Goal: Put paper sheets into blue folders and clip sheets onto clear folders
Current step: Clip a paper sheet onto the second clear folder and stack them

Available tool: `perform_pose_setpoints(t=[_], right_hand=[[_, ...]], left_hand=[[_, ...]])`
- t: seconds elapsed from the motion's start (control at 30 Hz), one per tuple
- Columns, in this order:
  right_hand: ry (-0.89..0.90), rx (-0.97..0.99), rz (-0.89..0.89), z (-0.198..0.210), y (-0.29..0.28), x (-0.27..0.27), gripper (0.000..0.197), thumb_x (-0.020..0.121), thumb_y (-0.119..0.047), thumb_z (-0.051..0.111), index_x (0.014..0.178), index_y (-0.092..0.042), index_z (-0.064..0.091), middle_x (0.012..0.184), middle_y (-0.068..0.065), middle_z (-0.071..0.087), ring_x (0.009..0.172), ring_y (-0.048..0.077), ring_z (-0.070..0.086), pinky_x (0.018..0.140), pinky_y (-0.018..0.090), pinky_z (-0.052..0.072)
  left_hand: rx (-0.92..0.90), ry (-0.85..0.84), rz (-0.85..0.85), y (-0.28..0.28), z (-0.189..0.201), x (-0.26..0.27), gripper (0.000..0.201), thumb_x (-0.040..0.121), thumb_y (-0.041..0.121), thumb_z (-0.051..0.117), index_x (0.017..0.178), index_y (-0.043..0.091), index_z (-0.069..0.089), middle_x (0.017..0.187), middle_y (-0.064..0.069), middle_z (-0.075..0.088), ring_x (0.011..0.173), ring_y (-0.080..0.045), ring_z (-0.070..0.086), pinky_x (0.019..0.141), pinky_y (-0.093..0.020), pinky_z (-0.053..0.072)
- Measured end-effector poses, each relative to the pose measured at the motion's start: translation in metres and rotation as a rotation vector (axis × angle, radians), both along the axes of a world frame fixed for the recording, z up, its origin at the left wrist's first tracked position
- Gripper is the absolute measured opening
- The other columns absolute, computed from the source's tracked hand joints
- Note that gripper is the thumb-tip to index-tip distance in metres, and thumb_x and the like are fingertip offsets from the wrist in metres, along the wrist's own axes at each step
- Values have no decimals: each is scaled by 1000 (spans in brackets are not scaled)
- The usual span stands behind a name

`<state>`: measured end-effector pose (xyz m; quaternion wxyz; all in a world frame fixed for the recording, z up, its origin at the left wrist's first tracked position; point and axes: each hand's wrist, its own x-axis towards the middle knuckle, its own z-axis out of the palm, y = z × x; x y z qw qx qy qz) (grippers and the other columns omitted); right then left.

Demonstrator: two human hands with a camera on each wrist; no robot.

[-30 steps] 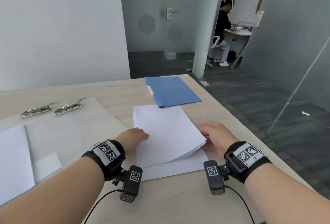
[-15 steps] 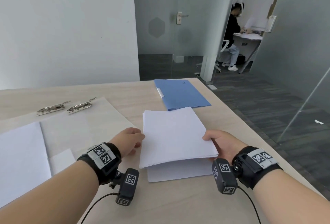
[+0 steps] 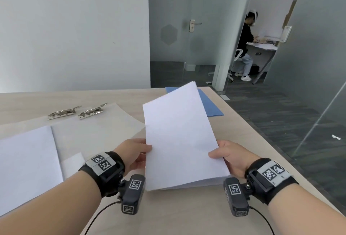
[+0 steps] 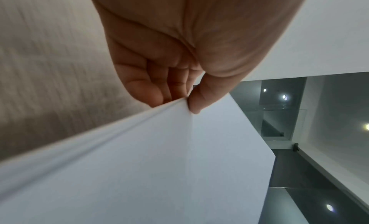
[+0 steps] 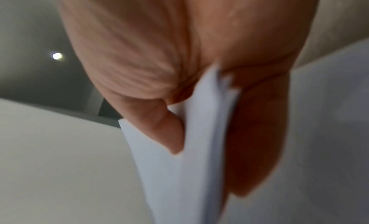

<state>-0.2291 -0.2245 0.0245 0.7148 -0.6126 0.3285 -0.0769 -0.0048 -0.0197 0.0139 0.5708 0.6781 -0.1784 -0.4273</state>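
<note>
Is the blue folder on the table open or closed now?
Closed, as far as visible: the blue folder lies flat behind the raised paper stack, which hides much of it.

Raised paper stack (image 3: 179, 137) screens blue folder (image 3: 211, 107); two metal clips (image 3: 76, 112) far left.

My table (image 3: 187, 216) is pale wood, against a plain white wall (image 3: 74, 28). Ahead I see a grey door (image 3: 187, 38), glass panels (image 3: 318, 66) to my right and dark carpet (image 3: 271, 114). Someone (image 3: 245, 47) sits at a far desk (image 3: 262, 45).
</note>
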Motion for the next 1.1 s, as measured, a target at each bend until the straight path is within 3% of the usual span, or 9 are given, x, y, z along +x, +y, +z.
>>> perform_pose_setpoints(t=[0.03, 0.17, 0.33, 0.43, 0.6, 0.7, 0.83, 0.97, 1.1], right_hand=[[-36, -15, -15, 0, -1, 1, 50, 71, -1, 62, 120, 2, 66, 119, 26, 70, 109, 44, 67, 95, 51, 53], [-175, -103, -110, 6, -3, 10, 27, 84, 5, 63, 109, -4, 71, 111, 22, 74, 97, 37, 70, 93, 50, 53], [-278, -132, -241, 14, -5, 17, 25, 90, 9, 55, 106, -2, 71, 100, 19, 75, 84, 33, 70, 72, 37, 57], [-294, -140, -239, 12, -4, 14, 25, 91, 8, 56, 104, -6, 72, 97, 13, 78, 81, 26, 73, 65, 30, 58], [-260, -145, -217, -2, -1, 8, 25, 88, 8, 60, 106, -4, 74, 108, 17, 76, 97, 33, 72, 87, 41, 54], [-254, -134, -206, -7, 2, 6, 25, 88, 9, 61, 103, -6, 75, 105, 15, 78, 94, 30, 74, 82, 38, 55], [-273, -161, -203, -8, 3, 6, 23, 84, 0, 70, 105, -8, 75, 105, 10, 78, 97, 26, 74, 83, 37, 55], [-279, -172, -259, -6, 1, 8, 22, 87, 1, 68, 106, -7, 75, 103, 9, 79, 95, 25, 74, 87, 39, 55], [-298, -158, -319, -5, 0, 11, 21, 89, 4, 64, 104, -7, 75, 104, 11, 78, 95, 26, 73, 87, 39, 54]], left_hand=[[-34, -14, 10, 0, 3, 0, 25, 93, 2, 55, 113, 7, 69, 107, -13, 76, 84, -26, 70, 82, -40, 59], [-211, -123, 86, -8, 26, -1, 14, 94, -1, 52, 99, 4, 64, 92, -12, 73, 70, -20, 70, 62, -29, 59], [-346, -222, 125, -17, 44, -8, 14, 93, 0, 54, 91, 9, 64, 84, -7, 74, 74, -22, 68, 72, -33, 59], [-342, -261, 122, -19, 42, -12, 17, 92, -2, 53, 94, 9, 66, 89, -7, 75, 81, -22, 69, 85, -41, 57], [-262, -193, 5, -20, 26, -25, 33, 88, 0, 51, 110, 17, 70, 107, -4, 77, 99, -24, 71, 95, -46, 53], [-253, -158, -26, -19, 20, -30, 31, 89, 4, 53, 112, 18, 69, 111, -4, 76, 108, -27, 69, 98, -46, 51], [-230, -188, -55, -17, 23, -29, 39, 76, 14, 54, 113, 15, 69, 110, -5, 76, 104, -26, 70, 96, -46, 52], [-105, -390, -106, -9, 31, -15, 38, 76, 8, 52, 107, 19, 70, 106, 3, 75, 96, -13, 65, 88, -32, 48], [340, -643, -124, 5, 31, 25, 37, 89, 20, 54, 125, 29, 62, 125, 3, 61, 121, -19, 52, 105, -33, 37]])
